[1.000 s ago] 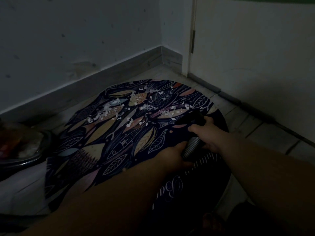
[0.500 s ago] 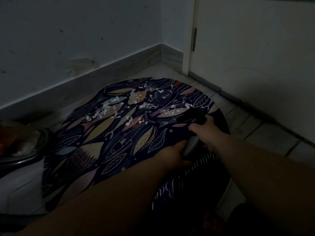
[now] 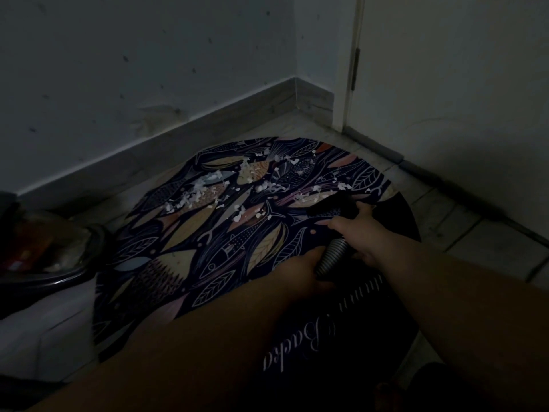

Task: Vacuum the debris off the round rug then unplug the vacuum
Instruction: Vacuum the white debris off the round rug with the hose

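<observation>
Head view, very dim: the black nozzle (image 3: 335, 208) at the tip of the one ribbed grey vacuum hose (image 3: 331, 258) is barely legible against the round dark rug with fish and leaf print (image 3: 208, 248), near its right edge. Two hands hold the hose. The right hand (image 3: 359, 230) is wrapped round its front end and the left hand (image 3: 300, 269) clasps it just behind. White debris flakes (image 3: 202, 194), too many to count, litter the rug's far half. One glossy dark rounded object (image 3: 44, 248), too dim to identify, is cut off at the left edge.
</observation>
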`<state>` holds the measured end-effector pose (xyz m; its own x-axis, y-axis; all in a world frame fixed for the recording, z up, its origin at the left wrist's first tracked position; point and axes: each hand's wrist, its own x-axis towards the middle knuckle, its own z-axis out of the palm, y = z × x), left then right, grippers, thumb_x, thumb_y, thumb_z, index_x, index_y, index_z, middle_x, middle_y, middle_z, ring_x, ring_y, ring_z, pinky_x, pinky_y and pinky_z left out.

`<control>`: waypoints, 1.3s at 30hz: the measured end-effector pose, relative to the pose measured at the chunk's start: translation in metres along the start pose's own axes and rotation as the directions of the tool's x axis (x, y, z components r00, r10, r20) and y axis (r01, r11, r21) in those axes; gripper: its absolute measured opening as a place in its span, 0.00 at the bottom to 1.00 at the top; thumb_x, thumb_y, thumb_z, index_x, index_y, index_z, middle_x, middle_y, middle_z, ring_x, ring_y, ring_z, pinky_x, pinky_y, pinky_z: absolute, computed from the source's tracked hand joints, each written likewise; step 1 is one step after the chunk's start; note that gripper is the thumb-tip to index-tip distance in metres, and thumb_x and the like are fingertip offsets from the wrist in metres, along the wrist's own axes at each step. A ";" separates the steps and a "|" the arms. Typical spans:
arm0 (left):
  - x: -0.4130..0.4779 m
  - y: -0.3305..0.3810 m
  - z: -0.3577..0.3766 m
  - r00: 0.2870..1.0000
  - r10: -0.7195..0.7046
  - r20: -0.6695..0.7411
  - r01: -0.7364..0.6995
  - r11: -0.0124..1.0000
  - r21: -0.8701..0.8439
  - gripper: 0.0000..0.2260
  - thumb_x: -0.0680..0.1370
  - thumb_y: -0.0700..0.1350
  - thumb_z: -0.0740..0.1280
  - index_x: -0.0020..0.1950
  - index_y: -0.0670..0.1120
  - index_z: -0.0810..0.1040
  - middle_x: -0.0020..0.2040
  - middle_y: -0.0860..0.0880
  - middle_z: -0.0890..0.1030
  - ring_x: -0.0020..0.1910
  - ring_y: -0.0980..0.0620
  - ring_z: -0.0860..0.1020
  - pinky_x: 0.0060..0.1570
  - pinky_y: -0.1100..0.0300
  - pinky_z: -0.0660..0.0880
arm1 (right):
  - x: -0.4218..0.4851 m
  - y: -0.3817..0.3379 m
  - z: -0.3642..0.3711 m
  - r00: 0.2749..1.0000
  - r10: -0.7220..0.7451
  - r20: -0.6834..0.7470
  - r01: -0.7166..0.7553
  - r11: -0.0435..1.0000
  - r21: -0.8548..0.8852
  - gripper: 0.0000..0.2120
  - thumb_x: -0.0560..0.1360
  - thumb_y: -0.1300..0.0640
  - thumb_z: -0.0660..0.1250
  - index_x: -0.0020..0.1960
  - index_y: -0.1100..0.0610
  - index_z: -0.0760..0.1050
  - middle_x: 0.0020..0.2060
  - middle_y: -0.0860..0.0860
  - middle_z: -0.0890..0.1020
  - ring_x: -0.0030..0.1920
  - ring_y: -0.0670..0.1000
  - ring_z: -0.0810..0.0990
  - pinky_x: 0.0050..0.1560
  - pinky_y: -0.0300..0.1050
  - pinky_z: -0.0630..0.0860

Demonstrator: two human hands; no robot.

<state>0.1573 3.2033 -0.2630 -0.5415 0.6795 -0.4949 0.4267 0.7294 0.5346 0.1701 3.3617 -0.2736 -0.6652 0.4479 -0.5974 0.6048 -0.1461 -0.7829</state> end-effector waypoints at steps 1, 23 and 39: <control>0.000 0.000 0.000 1.000 0.001 -0.003 -0.001 1.000 0.007 0.34 0.77 0.51 0.67 0.77 0.54 0.51 0.69 0.47 0.72 0.65 0.47 0.72 0.60 0.59 0.68 | 0.001 0.000 0.001 1.000 -0.001 0.002 0.001 1.000 0.010 0.42 0.75 0.58 0.71 0.78 0.44 0.47 0.48 0.53 0.76 0.46 0.58 0.81 0.47 0.58 0.82; 0.069 0.053 0.007 0.988 0.094 0.125 -0.104 0.992 0.076 0.36 0.77 0.51 0.66 0.78 0.53 0.47 0.71 0.45 0.68 0.67 0.46 0.70 0.61 0.59 0.68 | 0.025 0.011 -0.071 0.955 0.031 -0.296 0.004 0.993 0.117 0.41 0.76 0.55 0.68 0.79 0.47 0.46 0.67 0.59 0.70 0.50 0.60 0.76 0.46 0.54 0.79; 0.111 0.074 0.002 0.983 0.114 0.147 -0.128 0.987 0.092 0.36 0.77 0.50 0.66 0.78 0.52 0.47 0.72 0.45 0.68 0.68 0.46 0.69 0.63 0.59 0.67 | 0.053 0.005 -0.099 0.918 0.026 -0.396 0.043 0.986 0.163 0.41 0.76 0.56 0.68 0.79 0.48 0.45 0.67 0.59 0.70 0.37 0.53 0.72 0.31 0.42 0.71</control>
<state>0.1299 3.3325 -0.2799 -0.3768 0.7623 -0.5261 0.5575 0.6403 0.5284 0.1813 3.4720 -0.2919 -0.4219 0.7564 -0.4999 0.4966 -0.2685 -0.8254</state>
